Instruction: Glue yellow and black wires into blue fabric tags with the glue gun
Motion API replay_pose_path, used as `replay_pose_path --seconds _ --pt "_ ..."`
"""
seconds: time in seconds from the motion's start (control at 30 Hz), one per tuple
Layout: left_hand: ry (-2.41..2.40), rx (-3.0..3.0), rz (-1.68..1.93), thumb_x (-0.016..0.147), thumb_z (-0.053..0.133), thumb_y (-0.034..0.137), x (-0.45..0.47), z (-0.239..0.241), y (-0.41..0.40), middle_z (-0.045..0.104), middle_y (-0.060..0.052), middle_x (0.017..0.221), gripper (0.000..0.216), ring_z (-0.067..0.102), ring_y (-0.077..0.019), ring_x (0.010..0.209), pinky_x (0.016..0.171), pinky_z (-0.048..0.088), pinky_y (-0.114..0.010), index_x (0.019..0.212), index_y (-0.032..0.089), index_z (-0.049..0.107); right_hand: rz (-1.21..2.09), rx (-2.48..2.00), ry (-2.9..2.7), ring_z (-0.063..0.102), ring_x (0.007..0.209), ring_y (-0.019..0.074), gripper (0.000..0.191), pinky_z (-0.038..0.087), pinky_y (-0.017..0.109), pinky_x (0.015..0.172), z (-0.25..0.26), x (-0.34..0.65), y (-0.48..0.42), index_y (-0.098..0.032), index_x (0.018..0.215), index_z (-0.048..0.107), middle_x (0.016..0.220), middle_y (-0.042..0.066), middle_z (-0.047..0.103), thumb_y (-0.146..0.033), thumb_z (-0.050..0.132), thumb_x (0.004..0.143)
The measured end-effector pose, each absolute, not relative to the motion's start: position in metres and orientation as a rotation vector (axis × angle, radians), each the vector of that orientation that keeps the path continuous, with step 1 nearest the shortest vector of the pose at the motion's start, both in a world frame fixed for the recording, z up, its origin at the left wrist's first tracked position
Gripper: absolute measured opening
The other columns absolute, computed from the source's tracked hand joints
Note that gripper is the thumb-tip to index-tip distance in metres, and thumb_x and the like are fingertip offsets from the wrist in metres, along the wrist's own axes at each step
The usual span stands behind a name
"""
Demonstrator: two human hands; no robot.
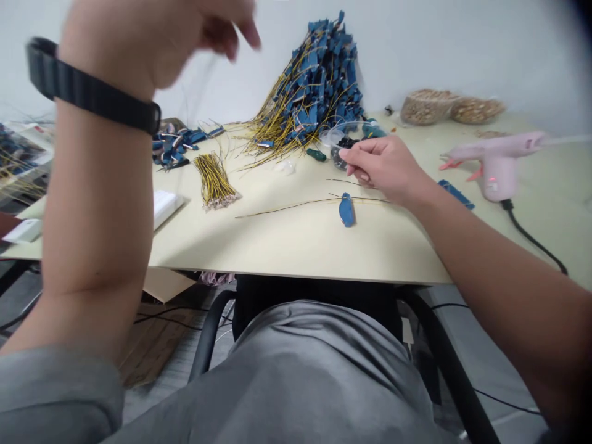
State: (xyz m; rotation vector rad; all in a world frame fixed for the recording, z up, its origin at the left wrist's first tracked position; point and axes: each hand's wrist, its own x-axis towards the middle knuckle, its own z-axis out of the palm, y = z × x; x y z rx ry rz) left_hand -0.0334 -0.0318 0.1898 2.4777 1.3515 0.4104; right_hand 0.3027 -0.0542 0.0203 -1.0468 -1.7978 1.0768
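Observation:
My left hand [185,31] is raised high near the camera, blurred, with a black watch band on the wrist; its fingers curl loosely and a thin wire seems to hang from them. My right hand [386,166] rests on the beige table [300,246], fingers pinched together at a small clear container [342,139] holding dark small parts. What the fingertips hold is too small to name. Just in front of it lies a blue component [346,209] with a long thin wire [287,206] running left.
A tall heap of blue parts with yellow wires [314,80] stands at the back. A bundle of yellow wires [215,179] and more blue parts [176,145] lie left. A pink glue gun [497,163] with black cord stands right; bags of brown bits [448,106] behind it.

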Motion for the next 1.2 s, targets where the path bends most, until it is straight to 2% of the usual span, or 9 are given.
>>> replay_pose_path --seconds 0.07,0.17,0.27,0.37,0.53,0.7,0.83,0.97,1.2 --pt "1.249 2.351 0.441 0.108 0.102 0.086 -0.009 0.161 -0.057 0.011 0.008 0.074 0.090 0.045 -0.0116 0.077 0.074 0.020 -0.026 0.092 0.026 0.037 1.182 -1.006 -1.793 0.033 0.056 0.0121 0.064 0.022 0.033 0.052 0.025 0.303 -0.059 -0.026 0.087 0.072 0.063 -0.003 0.048 -0.079 0.101 0.108" --pt "1.093 2.185 0.462 0.101 0.113 0.063 0.018 0.121 -0.077 0.044 0.010 0.067 0.066 0.069 -0.0141 0.082 0.072 0.039 -0.026 0.100 0.028 0.057 1.309 -0.958 -1.900 0.042 0.054 0.0112 0.065 0.027 0.032 0.051 0.033 0.303 -0.067 -0.024 0.095 0.083 0.069 0.000 0.062 -0.084 0.104 0.104" --pt "0.987 2.023 0.421 0.097 0.114 0.047 0.026 0.093 -0.074 0.073 0.004 0.078 0.052 0.079 -0.0183 0.082 0.074 0.051 -0.031 0.110 0.027 0.069 1.370 -0.916 -2.045 0.046 0.054 0.0099 0.065 0.031 0.031 0.051 0.037 0.302 -0.071 -0.024 0.096 0.087 0.076 0.002 0.072 -0.086 0.105 0.102" --pt "0.917 1.962 0.362 0.096 0.111 0.043 0.022 0.073 -0.059 0.088 -0.005 0.095 0.046 0.085 -0.0229 0.086 0.079 0.058 -0.036 0.117 0.025 0.075 1.395 -0.918 -2.112 0.047 0.055 0.0091 0.062 0.034 0.031 0.052 0.036 0.302 -0.070 -0.024 0.093 0.087 0.080 0.001 0.077 -0.082 0.108 0.100" --pt "0.858 2.081 0.375 0.099 0.106 0.052 0.019 0.050 -0.044 0.093 -0.010 0.103 0.042 0.091 -0.0316 0.095 0.088 0.067 -0.048 0.120 0.025 0.082 1.377 -1.011 -2.141 0.048 0.055 0.0104 0.055 0.036 0.032 0.053 0.034 0.297 -0.070 -0.025 0.092 0.087 0.079 0.001 0.078 -0.074 0.112 0.098" --pt "0.868 2.014 0.372 0.100 0.102 0.053 0.016 0.044 -0.048 0.095 -0.010 0.107 0.043 0.094 -0.0318 0.099 0.089 0.071 -0.047 0.124 0.025 0.080 1.332 -1.056 -2.117 0.048 0.055 0.0107 0.059 0.040 0.033 0.054 0.035 0.296 -0.072 -0.025 0.084 0.082 0.075 0.001 0.074 -0.074 0.114 0.096" --pt "0.907 1.964 0.332 0.099 0.103 0.055 0.004 0.051 -0.051 0.096 -0.008 0.110 0.045 0.095 -0.0326 0.107 0.096 0.072 -0.047 0.124 0.025 0.081 1.333 -1.047 -2.070 0.048 0.057 0.0109 0.059 0.036 0.033 0.054 0.039 0.305 -0.068 -0.024 0.083 0.081 0.076 0.002 0.073 -0.071 0.116 0.093" --pt "0.907 1.988 0.249 0.094 0.105 0.065 -0.004 0.058 -0.049 0.096 -0.007 0.105 0.050 0.096 -0.0341 0.109 0.098 0.071 -0.048 0.115 0.025 0.085 1.355 -0.994 -2.044 0.046 0.057 0.0108 0.061 0.031 0.032 0.053 0.043 0.319 -0.061 -0.024 0.081 0.078 0.072 0.001 0.068 -0.069 0.117 0.092" --pt "0.875 2.108 0.160 0.086 0.105 0.073 -0.006 0.060 -0.048 0.092 -0.007 0.090 0.049 0.091 -0.0314 0.091 0.092 0.071 -0.047 0.088 0.027 0.089 1.358 -0.985 -2.058 0.044 0.056 0.0102 0.058 0.027 0.033 0.052 0.044 0.324 -0.058 -0.023 0.078 0.081 0.069 0.002 0.067 -0.067 0.117 0.088"
